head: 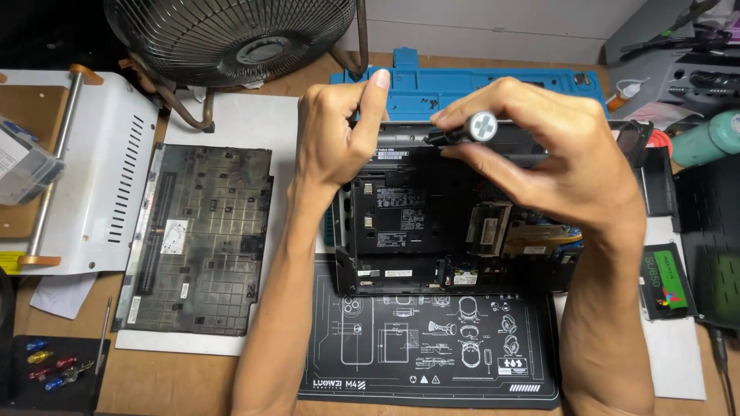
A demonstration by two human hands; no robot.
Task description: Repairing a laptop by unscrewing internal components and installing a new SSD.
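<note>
I am looking down at an open laptop [432, 223] with its bottom cover taken off. It is black inside, and I can see a big dark battery block with small white stickers, a little green memory card and some gold and blue parts near its right side. The laptop lies on a black work mat [432, 347] with white drawings, in the middle of the bench [193, 377].

My right hand [555, 154] is over the far edge of the laptop. Its fingers pinch a small screwdriver [462, 131] with a round grey cap. The dark tip points left and down at the laptop's far edge. My left hand [335, 131] is at the far left corner of the laptop. Its fingers are curled around that edge, and the thumb sticks up.

Left of the laptop lies the dusty grey bottom cover [204, 239], inside face up, on white paper. Behind the laptop is a blue tool tray [462, 85]. Further left and behind it stands a metal fan [231, 35]. Right of the laptop lies a flat black drive with a green label [667, 281].
</note>
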